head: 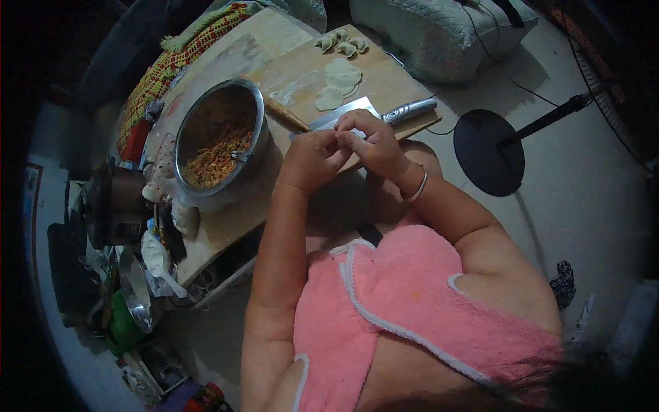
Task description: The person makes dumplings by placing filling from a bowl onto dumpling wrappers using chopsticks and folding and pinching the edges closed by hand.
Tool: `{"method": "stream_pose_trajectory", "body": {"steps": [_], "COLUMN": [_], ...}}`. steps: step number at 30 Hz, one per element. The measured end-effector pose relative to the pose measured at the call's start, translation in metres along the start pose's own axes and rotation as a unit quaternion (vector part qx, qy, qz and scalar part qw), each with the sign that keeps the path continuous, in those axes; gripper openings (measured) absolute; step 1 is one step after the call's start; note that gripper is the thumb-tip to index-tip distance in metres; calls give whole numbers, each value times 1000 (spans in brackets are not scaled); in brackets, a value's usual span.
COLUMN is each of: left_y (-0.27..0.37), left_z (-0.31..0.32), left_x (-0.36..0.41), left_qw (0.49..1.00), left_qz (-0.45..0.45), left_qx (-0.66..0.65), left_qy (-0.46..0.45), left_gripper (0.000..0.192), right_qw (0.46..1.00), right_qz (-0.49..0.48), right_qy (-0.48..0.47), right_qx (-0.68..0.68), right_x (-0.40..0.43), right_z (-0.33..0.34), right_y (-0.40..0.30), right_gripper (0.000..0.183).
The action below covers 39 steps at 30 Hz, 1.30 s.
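My left hand [315, 158] and my right hand [375, 143] meet at the fingertips above the near edge of the wooden board [406, 85]. Their fingers are pinched together; a small pale bit shows at them, but what they hold is mostly hidden. Just beyond my hands lies a cleaver [355, 107], its metal handle pointing right. A wooden rolling pin [285, 114] rests left of the blade. Flat dough wrappers [342, 77] overlap on the board, and several folded dumplings [346, 45] sit at its far end. The metal pot [261, 121] on the left holds chopped orange-brown filling [219, 159].
A black round stand base [489, 153] is on the floor at right, with a cable near it. A quilted cushioned seat [437, 46] stands beyond the board. At left are a dark cooker [121, 203], plastic bags [157, 257] and a metal bowl [138, 293].
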<state>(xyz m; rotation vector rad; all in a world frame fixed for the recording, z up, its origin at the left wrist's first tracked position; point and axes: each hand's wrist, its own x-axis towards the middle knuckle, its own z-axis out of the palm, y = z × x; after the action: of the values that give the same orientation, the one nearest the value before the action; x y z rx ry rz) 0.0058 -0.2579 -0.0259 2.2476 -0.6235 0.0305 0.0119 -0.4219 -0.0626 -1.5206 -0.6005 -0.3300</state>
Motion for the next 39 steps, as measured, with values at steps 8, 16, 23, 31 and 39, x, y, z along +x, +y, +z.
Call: {"method": "stream_pose_trajectory", "body": {"steps": [8,16,23,31,39], "left_y": [4,-2,-3,4,1], "left_z": [-3,1,-3,-7,-3], "left_x": [2,1,-1,5,0], "left_qw": [999,999,999,963,979], "left_qz": [-32,-19,-18,155,103], "left_qx": [16,10,43,99,-2], "left_qy": [-28,-40,-27,199,178], "left_gripper": [15,21,19,22,22], "right_qw": [999,998,1000,869,869], "right_qz": [-18,-36,-6,250,289], "right_qy": [34,34,20,-52,-40], "right_qx": [-31,-48,-14,425,400], "right_x": [-2,-1,-3,-2,-7], "right_z": [6,7,5,4,10], "right_y": [2,-4,-5,-4,11], "right_gripper": [13,11,32,35,32]}}
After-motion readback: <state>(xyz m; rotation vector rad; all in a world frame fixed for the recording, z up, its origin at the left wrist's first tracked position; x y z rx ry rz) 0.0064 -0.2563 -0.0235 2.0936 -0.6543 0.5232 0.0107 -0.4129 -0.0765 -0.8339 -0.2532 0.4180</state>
